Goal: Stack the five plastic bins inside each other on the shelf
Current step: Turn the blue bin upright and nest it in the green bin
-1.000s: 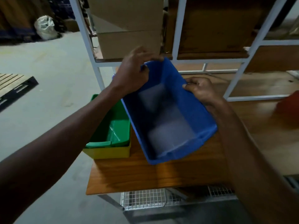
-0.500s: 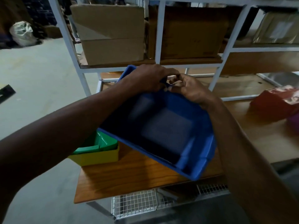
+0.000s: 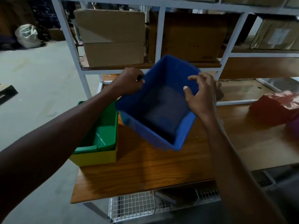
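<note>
Since half a second ago my hands have split apart: they were bunched together on the blue bin's far rim, now one sits on each side wall, and the bin has turned so its open top faces up at me.

Nearest me, wooden shelf board (image 3: 145, 172), bare at its front edge. On its left end, green bin (image 3: 103, 135) nested inside yellow bin (image 3: 97, 156), both resting on the board.

Just right of them and overlapping the green bin's right rim from my view, blue bin (image 3: 161, 113), held above the board, tilted with its near corner lowest. Cannot tell if it touches the green bin.

Left hand (image 3: 129, 83) is clamped on the blue bin's left wall rim, fingers curled over the edge. Right hand (image 3: 200, 94) grips the right wall, thumb inside, fingers on the outside, index and middle lifted and spread off the rim.

Right edge of the board: red bin (image 3: 273, 109), with a purple bin (image 3: 295, 126) just beside it, mostly cut off by the frame.

Behind, white rack frame (image 3: 159, 33) with cardboard boxes (image 3: 113, 38) on the upper shelf. Far left on the floor, a pale sack (image 3: 27, 36).
</note>
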A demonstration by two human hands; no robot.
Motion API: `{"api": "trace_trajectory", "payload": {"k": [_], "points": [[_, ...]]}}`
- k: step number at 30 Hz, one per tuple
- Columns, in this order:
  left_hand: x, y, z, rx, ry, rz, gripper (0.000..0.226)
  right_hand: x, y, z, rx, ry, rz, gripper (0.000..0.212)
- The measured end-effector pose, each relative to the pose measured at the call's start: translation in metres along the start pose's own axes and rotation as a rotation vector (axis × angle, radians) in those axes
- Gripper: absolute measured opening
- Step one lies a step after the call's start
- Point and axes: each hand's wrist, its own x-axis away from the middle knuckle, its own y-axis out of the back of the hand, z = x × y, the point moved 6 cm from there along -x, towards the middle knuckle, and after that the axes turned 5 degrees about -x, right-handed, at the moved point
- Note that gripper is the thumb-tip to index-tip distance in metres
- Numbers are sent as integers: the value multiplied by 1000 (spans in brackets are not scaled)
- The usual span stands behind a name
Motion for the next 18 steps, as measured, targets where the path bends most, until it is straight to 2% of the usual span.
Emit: {"api": "trace_trajectory", "payload": {"k": [2,4,6,8,12,18], "points": [[11,-1,15,68,110,-29,17,6,-3,-11,-49,-140,-16,51],[22,-4,28,124,190,-60,16,14,-14,-19,-265,-331,80,57],[34,-6,38,154,251,-83,15,23,-34,-25,-552,-547,216,48],[46,-10,48,199,315,-88,16,31,-50,-25,-672,-657,330,35],[67,-13,66,307,405,-90,18,33,-64,-18,-677,-650,373,21],[94,1,99,522,559,-141,23,23,-95,11,-719,-602,464,26]]}}
